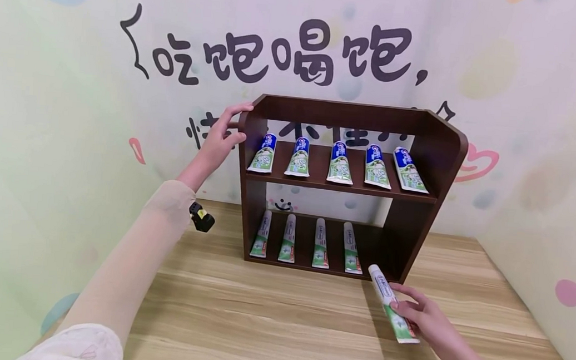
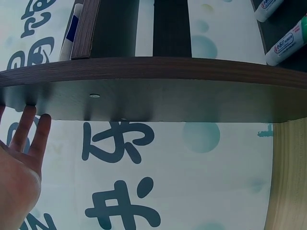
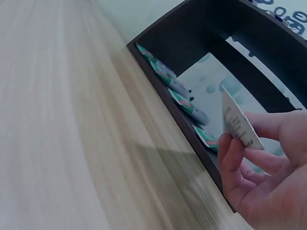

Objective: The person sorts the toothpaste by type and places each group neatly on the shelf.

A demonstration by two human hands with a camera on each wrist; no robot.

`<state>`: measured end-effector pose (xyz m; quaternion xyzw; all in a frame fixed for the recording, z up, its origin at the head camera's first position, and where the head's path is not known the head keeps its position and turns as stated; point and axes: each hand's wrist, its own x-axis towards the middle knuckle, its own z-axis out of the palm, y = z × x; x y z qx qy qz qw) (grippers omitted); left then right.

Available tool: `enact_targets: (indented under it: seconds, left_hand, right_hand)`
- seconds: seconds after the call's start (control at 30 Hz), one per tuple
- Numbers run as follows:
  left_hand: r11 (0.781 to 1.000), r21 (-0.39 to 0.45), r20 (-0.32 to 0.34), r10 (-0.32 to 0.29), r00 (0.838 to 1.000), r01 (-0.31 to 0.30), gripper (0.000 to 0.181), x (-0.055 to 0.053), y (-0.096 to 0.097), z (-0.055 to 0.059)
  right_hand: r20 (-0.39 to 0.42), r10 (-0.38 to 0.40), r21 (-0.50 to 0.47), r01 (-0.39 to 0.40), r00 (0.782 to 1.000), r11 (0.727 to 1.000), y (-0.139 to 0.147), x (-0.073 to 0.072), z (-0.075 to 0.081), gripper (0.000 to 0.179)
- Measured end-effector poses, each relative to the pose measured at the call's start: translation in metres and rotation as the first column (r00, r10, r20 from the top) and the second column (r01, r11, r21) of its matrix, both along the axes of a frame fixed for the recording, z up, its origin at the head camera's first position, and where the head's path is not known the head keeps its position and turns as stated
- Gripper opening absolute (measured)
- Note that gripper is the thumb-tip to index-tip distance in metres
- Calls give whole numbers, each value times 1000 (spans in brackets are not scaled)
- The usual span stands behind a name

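Note:
My right hand (image 1: 431, 318) pinches a white and green toothpaste tube (image 1: 389, 304) between thumb and fingers. The tube is tilted above the table, in front of the lower right of a dark brown two-tier shelf (image 1: 340, 187). From the right wrist view, the tube (image 3: 236, 120) shows its printed back and flat crimped end. At the shelf's upper left side, my left hand (image 1: 219, 139) touches the panel with its fingertips. In the left wrist view, the fingers of this hand (image 2: 21, 167) are extended against the side panel (image 2: 168, 98).
Several blue and green toothpaste tubes (image 1: 340, 164) lean on the upper tier. Several white and green tubes (image 1: 320, 243) lie on the lower tier, left of its right end. The shelf stands on a wood-grain table (image 1: 258, 317) against a printed wall (image 1: 178, 22).

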<state>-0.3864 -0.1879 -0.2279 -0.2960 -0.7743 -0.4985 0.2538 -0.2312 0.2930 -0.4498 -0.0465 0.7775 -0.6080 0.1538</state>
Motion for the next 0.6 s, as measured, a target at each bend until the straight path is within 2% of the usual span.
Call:
enact_targets:
  seconds: [0.13, 0.33, 0.4, 0.47, 0.6]
  left_hand:
    - [1000, -2, 2, 0, 1000, 0, 51, 0, 0, 0]
    - [1000, 2, 6, -1, 1000, 1, 52, 2, 1, 2]
    - [1000, 4, 11, -6, 1000, 6, 52, 7, 2, 4]
    - [1000, -1, 13, -7, 1000, 7, 51, 16, 5, 7]
    - [1000, -9, 21, -6, 1000, 6, 51, 29, 9, 13]
  right_hand:
    - [5, 26, -120, -25, 1000, 992, 2, -6, -2, 39]
    - [-23, 70, -237, -73, 997, 969, 4, -13, -5, 45]
    - [-24, 72, -267, -76, 997, 961, 4, -16, -7, 50]
    - [-33, 65, -282, -71, 997, 957, 3, -20, -8, 55]
    - [-55, 33, -287, -48, 998, 957, 1, -28, -10, 64]
